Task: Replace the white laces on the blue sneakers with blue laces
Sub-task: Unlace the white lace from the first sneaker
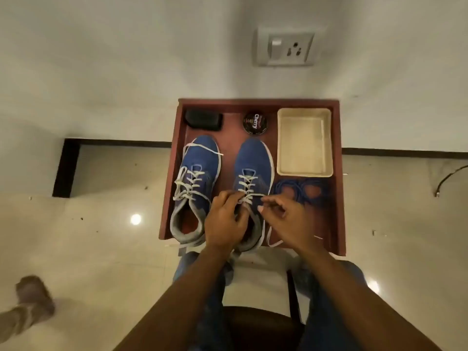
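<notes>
At the right sneaker (253,168) on the tray (338,173), both hands pinch its white lace (247,184) near the collar, left hand (225,219) beside right hand (286,219); blue laces (298,188) lie just right, nearer the right hand.

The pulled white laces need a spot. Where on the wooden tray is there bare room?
The cream rectangular basket is empty. Bare strip between the black case and round polish tin. Crowded near the hands: blue sneakers, coiled blue laces.
</notes>
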